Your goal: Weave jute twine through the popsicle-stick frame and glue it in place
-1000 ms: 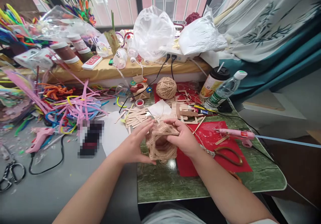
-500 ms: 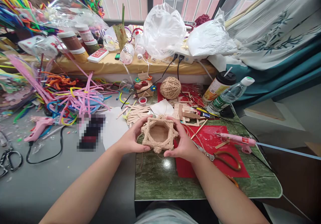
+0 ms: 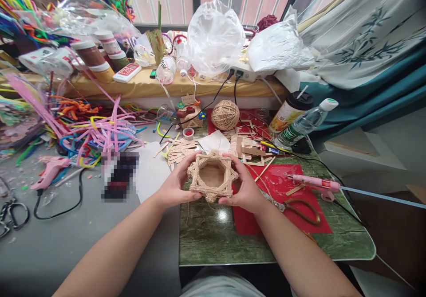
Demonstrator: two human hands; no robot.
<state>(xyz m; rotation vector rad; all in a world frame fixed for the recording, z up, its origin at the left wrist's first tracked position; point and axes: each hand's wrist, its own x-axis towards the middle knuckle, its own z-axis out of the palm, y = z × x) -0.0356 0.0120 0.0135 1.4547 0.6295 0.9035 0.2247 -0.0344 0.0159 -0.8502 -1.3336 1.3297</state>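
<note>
Between my two hands is a small star-shaped box wrapped in jute twine (image 3: 213, 192), tilted so its hollow inside and flat wooden bottom face me. My left hand (image 3: 178, 184) grips its left side, thumb along the lower edge and fingers behind. On the opposite side my right hand (image 3: 248, 186) holds it the same way. Behind the box lie loose craft sticks (image 3: 182, 150) and a ball of jute twine (image 3: 225, 115). Scissors with brown handles (image 3: 302, 210) rest near my right forearm, on a red sheet (image 3: 286, 226).
A pink glue gun (image 3: 309, 181) with its cord lies at the right; another pink glue gun (image 3: 51, 170) is on the left. A water bottle (image 3: 304, 126) and a lidded cup (image 3: 289, 111) stand at the back right. Pink pipe cleaners (image 3: 109, 126) pile up at the left.
The twine box is tipped slightly more toward me, both hands still around it. The whole view has shifted a little; other things stay in place.
</note>
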